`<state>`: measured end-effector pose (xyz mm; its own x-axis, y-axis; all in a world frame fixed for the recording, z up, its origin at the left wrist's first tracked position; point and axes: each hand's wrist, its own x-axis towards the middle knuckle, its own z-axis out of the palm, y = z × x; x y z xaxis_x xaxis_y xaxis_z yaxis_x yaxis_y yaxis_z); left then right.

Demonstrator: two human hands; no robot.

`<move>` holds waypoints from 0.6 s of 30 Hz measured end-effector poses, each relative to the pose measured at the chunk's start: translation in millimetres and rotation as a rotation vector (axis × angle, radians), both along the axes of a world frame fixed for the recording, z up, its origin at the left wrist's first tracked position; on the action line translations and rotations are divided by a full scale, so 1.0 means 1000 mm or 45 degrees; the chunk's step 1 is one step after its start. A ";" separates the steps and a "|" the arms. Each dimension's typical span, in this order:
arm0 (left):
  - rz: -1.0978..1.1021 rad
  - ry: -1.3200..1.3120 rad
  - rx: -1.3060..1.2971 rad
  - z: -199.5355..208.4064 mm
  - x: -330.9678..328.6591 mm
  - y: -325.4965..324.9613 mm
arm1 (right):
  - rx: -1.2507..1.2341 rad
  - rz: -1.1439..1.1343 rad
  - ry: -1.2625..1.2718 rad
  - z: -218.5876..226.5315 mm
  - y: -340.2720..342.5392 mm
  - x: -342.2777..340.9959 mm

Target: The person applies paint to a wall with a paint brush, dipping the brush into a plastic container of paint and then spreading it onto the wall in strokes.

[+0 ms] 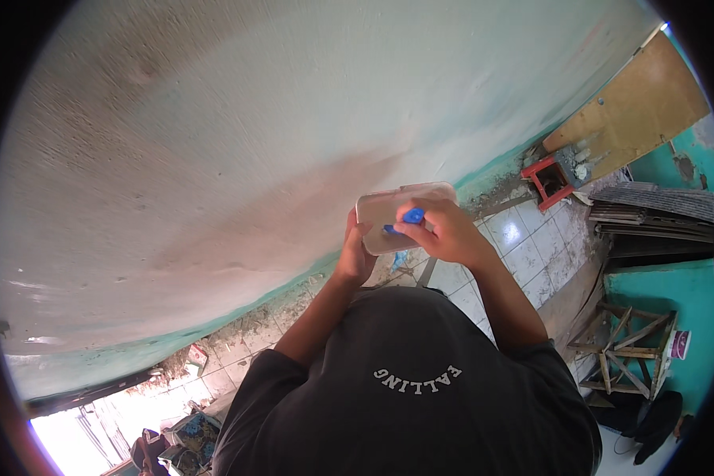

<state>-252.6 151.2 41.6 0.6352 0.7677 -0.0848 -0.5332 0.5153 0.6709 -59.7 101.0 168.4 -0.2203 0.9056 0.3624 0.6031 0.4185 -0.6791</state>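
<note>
My left grip is closed on the left edge of a pale, rounded-corner container, thumb at the rim, fingers around the outside. Container is tilted, opening toward me, in front of my chest, near the plastered wall. My right grip is over its right part, thumb and fingers pinching a small blue item; kind unclear. Another blue bit shows just left of those fingertips, against the container; can't tell if it's the same piece. Contact between right grip and container: can't tell.

Below: dirty white tiled floor. Right side: red stool by the wall base, tan board beyond it, stack of grey corrugated sheets, wooden frame with a white-and-purple tub beside it. Dark shirt on me, lower middle.
</note>
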 end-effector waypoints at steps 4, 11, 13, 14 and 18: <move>-0.031 0.030 -0.042 0.010 0.002 -0.004 | -0.142 -0.097 0.264 -0.007 0.010 -0.007; 0.021 -0.024 -0.028 -0.001 -0.002 -0.007 | -0.038 -0.066 0.006 0.007 -0.010 0.006; 0.010 -0.010 -0.042 0.004 -0.001 -0.010 | -0.084 -0.020 -0.026 0.006 -0.011 0.003; -0.003 0.005 -0.053 0.007 0.000 -0.010 | -0.020 0.000 -0.001 0.002 -0.007 0.000; -0.005 0.037 -0.070 0.002 0.002 -0.012 | -0.068 -0.127 0.175 -0.007 0.000 0.001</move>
<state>-250.8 139.2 43.3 0.6350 0.7588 -0.1451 -0.5119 0.5539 0.6566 -58.4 101.0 161.6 -0.0800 0.9392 0.3339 0.5400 0.3223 -0.7775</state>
